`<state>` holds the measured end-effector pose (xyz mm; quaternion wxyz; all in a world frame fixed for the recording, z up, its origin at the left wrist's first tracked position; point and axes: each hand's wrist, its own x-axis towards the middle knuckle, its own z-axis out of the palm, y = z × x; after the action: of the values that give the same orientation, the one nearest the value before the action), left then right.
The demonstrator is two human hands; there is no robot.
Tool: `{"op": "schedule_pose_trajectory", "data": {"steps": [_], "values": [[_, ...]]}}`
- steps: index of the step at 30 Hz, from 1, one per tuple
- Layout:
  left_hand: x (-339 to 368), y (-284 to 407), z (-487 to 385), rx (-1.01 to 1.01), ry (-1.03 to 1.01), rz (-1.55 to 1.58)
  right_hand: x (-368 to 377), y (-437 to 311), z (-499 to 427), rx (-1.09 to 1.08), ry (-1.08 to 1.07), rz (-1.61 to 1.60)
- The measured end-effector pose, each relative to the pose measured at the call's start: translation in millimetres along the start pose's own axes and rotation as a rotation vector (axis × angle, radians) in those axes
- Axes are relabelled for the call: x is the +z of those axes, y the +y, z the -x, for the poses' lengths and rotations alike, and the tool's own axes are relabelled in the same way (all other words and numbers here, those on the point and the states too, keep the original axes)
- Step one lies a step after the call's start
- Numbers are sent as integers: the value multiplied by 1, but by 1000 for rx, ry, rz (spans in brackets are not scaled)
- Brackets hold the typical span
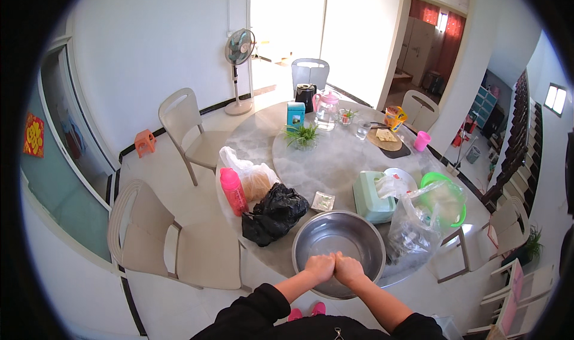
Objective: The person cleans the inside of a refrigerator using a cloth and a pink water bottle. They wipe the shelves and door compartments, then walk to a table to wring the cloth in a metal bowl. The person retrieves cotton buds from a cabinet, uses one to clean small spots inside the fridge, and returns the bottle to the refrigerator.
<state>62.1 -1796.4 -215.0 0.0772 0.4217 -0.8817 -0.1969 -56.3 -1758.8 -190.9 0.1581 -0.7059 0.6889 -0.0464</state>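
Note:
A wide stainless steel basin (pixel 308 237) sits at the near edge of a round, marble-patterned table. Over its near half, my left hand (pixel 320 267) and my right hand (pixel 349 269) are held together knuckle to knuckle. Both sets of fingers are curled in, and no object shows in either hand; the palms are hidden. Left of the basin lies a crumpled black plastic bag (pixel 276 212). Just behind the rim is a small, pale square packet (pixel 323 201). On the right stand a mint-green tissue box (pixel 370 196) and a clear plastic bag (pixel 415 225).
A pink bottle (pixel 233 192) stands by a white plastic bag (pixel 253 174). A green basin (pixel 457 210) lies right, partly behind the clear bag. Farther back are a glass pitcher (pixel 326 113), a grass plant (pixel 303 136) and a drinking glass (pixel 362 130). Chairs (pixel 208 246) surround the table (pixel 323 165).

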Motion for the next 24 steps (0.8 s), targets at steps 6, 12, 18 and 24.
{"op": "schedule_pose_trajectory", "data": {"steps": [6, 12, 18, 24], "values": [[-2, -1, 0, 79, 5, -11, -7, -5, 0, 108, -102, -87], [-20, 4, -10, 77, 53, -61, 13, 11, -7, -9, 54, -466], [-48, 1, 0, 34, -58, 51, -14, 14, 2, -231, 4, -507], [-92, 63, 1, 107, -270, 53, -56, 34, 67, 44, 30, -889]]}}
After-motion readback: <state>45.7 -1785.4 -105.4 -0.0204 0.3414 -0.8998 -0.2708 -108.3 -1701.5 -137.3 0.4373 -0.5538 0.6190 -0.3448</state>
